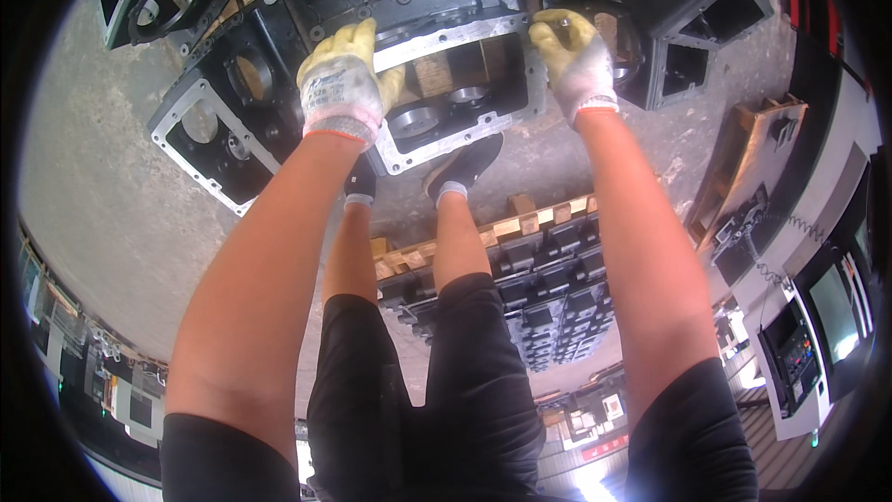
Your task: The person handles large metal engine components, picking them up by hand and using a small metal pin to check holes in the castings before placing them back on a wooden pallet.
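Note:
A black cast metal housing (534,84) with a bright machined flange and round bores inside stands before my feet. My left hand (344,84), in a yellow-coated work glove, grips its upper left rim, fingers over the edge and thumb by the opening. At the upper right corner of the same housing is my right hand (574,56), gloved alike. Its fingers are bent around that corner, and their undersides are hidden. Wooden blocks (431,75) show through the housing's opening.
Similar black castings stand close by at left (200,144) and right (688,56), with more behind. A wooden pallet (530,221) of dark parts lies behind my legs. A wooden crate (743,167) and a machine control panel (794,358) are at right. Grey concrete floor (102,186) extends left.

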Motion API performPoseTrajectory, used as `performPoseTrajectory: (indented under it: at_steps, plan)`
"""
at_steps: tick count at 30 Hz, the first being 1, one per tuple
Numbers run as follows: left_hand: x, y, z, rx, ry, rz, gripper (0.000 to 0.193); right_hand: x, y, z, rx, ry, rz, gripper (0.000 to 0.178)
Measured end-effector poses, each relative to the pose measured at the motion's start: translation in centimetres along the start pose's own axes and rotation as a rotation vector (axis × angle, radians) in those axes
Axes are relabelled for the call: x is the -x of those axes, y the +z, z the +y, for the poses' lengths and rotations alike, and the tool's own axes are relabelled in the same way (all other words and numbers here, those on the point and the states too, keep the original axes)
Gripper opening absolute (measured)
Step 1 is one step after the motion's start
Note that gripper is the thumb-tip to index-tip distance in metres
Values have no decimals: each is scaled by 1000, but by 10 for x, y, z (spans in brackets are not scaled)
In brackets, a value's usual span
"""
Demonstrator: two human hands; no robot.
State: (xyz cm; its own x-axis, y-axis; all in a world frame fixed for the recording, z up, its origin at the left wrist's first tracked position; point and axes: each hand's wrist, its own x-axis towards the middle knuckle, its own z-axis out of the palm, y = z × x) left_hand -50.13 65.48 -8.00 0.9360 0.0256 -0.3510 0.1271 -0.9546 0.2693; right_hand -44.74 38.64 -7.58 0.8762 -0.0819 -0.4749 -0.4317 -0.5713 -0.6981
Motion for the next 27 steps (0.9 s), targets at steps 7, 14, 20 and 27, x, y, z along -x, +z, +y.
performPoseTrajectory:
  at_steps: [7, 14, 20, 27]
  plan:
    - [-2, 5, -2, 55, 49, 65, 57, -9, -19, 24, 134, -84, 16, 28]
    - [0, 4, -3, 68, 56, 77, 56, -7, -45, -21, 790, -250, -203, 36]
    - [-1, 1, -3, 82, 38, 27, 57, -5, -43, -40, 743, -66, -287, 30]
    - [-3, -2, -2, 78, 39, 14, 57, -11, -28, -26, 786, -321, -123, 23]
